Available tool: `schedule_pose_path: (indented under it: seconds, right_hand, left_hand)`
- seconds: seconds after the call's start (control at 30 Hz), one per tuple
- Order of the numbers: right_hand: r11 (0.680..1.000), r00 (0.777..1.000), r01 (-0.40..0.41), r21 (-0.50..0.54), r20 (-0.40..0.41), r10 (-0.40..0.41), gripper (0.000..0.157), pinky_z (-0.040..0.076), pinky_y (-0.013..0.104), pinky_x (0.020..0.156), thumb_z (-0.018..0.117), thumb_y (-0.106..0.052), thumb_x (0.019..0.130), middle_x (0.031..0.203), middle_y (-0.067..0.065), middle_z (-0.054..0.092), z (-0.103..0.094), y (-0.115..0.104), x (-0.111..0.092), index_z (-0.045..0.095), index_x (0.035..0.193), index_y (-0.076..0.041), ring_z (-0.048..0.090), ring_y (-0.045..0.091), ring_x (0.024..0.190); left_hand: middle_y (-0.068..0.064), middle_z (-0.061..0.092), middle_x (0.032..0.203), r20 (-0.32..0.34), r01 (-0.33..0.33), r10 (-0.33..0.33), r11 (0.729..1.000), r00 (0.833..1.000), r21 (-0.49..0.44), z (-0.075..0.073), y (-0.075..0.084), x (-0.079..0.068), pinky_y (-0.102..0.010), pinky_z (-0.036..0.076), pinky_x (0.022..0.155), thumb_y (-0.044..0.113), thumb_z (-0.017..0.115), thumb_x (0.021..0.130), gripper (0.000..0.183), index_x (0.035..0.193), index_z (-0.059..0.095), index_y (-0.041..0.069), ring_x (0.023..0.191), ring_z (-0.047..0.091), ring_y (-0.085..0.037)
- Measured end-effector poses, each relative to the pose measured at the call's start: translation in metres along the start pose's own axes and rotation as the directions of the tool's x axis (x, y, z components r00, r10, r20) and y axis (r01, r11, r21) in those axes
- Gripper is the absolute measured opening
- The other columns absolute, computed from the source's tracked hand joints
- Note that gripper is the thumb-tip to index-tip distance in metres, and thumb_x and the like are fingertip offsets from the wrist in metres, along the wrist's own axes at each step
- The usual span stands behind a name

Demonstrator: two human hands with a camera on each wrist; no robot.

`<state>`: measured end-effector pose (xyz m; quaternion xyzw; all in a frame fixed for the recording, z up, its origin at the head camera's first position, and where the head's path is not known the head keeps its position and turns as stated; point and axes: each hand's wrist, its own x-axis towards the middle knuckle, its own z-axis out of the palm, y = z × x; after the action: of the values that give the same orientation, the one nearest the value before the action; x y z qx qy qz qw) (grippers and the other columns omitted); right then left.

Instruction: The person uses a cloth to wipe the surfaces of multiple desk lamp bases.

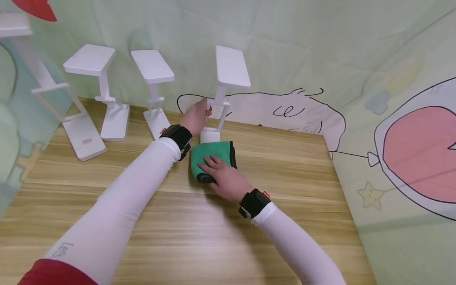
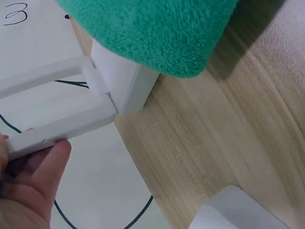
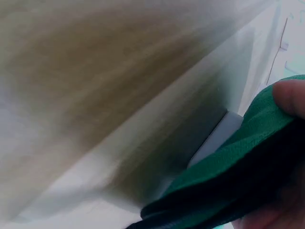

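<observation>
Toward the back of the table stands a white folding desk lamp [image 1: 233, 67], its flat head raised. My left hand [image 1: 195, 116] grips the lamp's slim arm; the left wrist view shows thumb and fingers on either side of that arm [image 2: 62, 126]. A folded green cloth [image 1: 213, 152] with black edging covers the front of the lamp's base [image 1: 210, 135]. On top of the cloth lie the fingers of my right hand [image 1: 229, 180]. In the right wrist view the cloth [image 3: 224, 162] passes between a finger and the rest of that hand. Much of the base is hidden.
Left of this lamp stand three similar white lamps: one close by [image 1: 152, 67], another [image 1: 90, 59] farther left, and a larger one [image 1: 85, 136] at the left edge. A printed fabric backdrop [image 1: 303, 51] rises behind the wooden table [image 1: 285, 170].
</observation>
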<state>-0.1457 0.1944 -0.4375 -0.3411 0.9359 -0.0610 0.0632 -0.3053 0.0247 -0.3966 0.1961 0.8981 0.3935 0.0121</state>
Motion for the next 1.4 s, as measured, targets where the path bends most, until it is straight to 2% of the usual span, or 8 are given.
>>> schedule_pose_path:
  seconds: [0.13, 0.27, 0.47, 0.63, 0.83, 1.1, 1.27, 1.4]
  right_hand:
    - [0.999, 0.999, -0.034, 0.000, 0.015, 0.034, 0.065, 0.037, 0.041, 0.110, 0.057, -0.028, 0.097, 0.160, 0.004, 0.027, 0.001, 0.002, 0.014, 0.030, 0.156, -0.019, 0.017, 0.022, 0.145]
    - [0.998, 0.998, -0.059, -0.015, 0.004, 0.059, 0.069, 0.033, 0.040, 0.113, 0.058, -0.034, 0.097, 0.161, 0.005, 0.024, 0.002, 0.009, 0.030, 0.028, 0.156, -0.016, 0.015, 0.024, 0.145]
    - [0.996, 0.995, -0.077, -0.038, -0.069, 0.074, 0.071, 0.021, 0.046, 0.118, 0.060, -0.038, 0.097, 0.161, 0.011, 0.022, 0.008, 0.028, 0.053, 0.029, 0.156, -0.014, 0.012, 0.031, 0.145]
    - [0.993, 0.991, -0.118, -0.009, -0.062, 0.118, 0.068, 0.015, 0.044, 0.119, 0.053, -0.032, 0.100, 0.163, 0.013, 0.012, 0.010, 0.039, 0.057, 0.023, 0.157, -0.013, 0.004, 0.028, 0.146]
    - [0.982, 0.982, -0.188, -0.027, -0.032, 0.187, 0.069, 0.022, 0.039, 0.117, 0.056, -0.021, 0.099, 0.162, 0.011, 0.017, 0.001, 0.038, 0.053, 0.021, 0.156, -0.004, 0.007, 0.026, 0.146]
    - [0.948, 0.965, -0.260, -0.185, -0.019, 0.261, 0.074, 0.041, 0.041, 0.106, 0.064, -0.028, 0.095, 0.161, 0.013, 0.022, 0.000, 0.023, 0.023, 0.027, 0.154, -0.003, 0.013, 0.027, 0.145]
    - [0.933, 0.977, -0.209, -0.293, -0.013, 0.214, 0.077, 0.048, 0.039, 0.099, 0.070, -0.032, 0.091, 0.158, 0.016, 0.027, 0.000, 0.007, 0.001, 0.034, 0.150, 0.001, 0.017, 0.029, 0.144]
    - [0.945, 0.990, -0.135, -0.299, 0.001, 0.142, 0.077, 0.041, 0.038, 0.106, 0.071, -0.029, 0.090, 0.158, 0.017, 0.028, -0.001, -0.002, -0.010, 0.034, 0.150, 0.001, 0.020, 0.030, 0.144]
  left_hand:
    - [-0.015, 0.062, 0.109, 0.035, -0.016, 0.016, 1.000, 0.999, -0.013, 0.000, -0.003, 0.000, -0.037, 0.048, 0.087, -0.006, 0.037, 0.102, 0.019, 0.116, 0.048, -0.001, 0.104, 0.059, -0.023]
    - [-0.015, 0.060, 0.108, 0.055, -0.034, 0.035, 0.999, 0.998, -0.031, -0.001, -0.005, 0.001, -0.036, 0.047, 0.087, -0.007, 0.038, 0.101, 0.017, 0.115, 0.047, -0.002, 0.104, 0.058, -0.023]
    - [-0.011, 0.059, 0.105, 0.040, -0.060, 0.060, 0.998, 0.997, 0.008, 0.000, -0.009, 0.006, -0.035, 0.047, 0.088, -0.008, 0.043, 0.099, 0.019, 0.116, 0.047, -0.001, 0.100, 0.057, -0.020]
    - [-0.010, 0.060, 0.105, 0.028, -0.073, 0.074, 0.997, 0.997, -0.004, 0.001, -0.010, 0.006, -0.034, 0.048, 0.090, -0.009, 0.046, 0.098, 0.021, 0.116, 0.048, 0.001, 0.100, 0.059, -0.018]
    - [-0.011, 0.060, 0.105, 0.020, -0.083, 0.083, 0.997, 0.996, -0.003, 0.000, -0.013, 0.007, -0.034, 0.048, 0.091, -0.004, 0.048, 0.100, 0.018, 0.117, 0.048, -0.001, 0.101, 0.058, -0.019]
    - [-0.011, 0.059, 0.108, 0.044, -0.036, 0.036, 0.999, 0.998, -0.008, -0.002, -0.010, 0.007, -0.035, 0.048, 0.089, -0.003, 0.044, 0.102, 0.016, 0.118, 0.047, 0.000, 0.101, 0.057, -0.020]
    - [-0.010, 0.059, 0.110, 0.069, -0.001, 0.003, 0.999, 0.998, -0.040, -0.003, -0.010, 0.007, -0.035, 0.049, 0.090, -0.007, 0.043, 0.100, 0.019, 0.118, 0.045, 0.001, 0.103, 0.056, -0.020]
    - [-0.010, 0.058, 0.109, 0.072, 0.008, -0.003, 0.998, 0.997, -0.063, -0.004, -0.008, 0.005, -0.035, 0.048, 0.089, -0.009, 0.041, 0.100, 0.020, 0.116, 0.045, 0.002, 0.103, 0.055, -0.020]
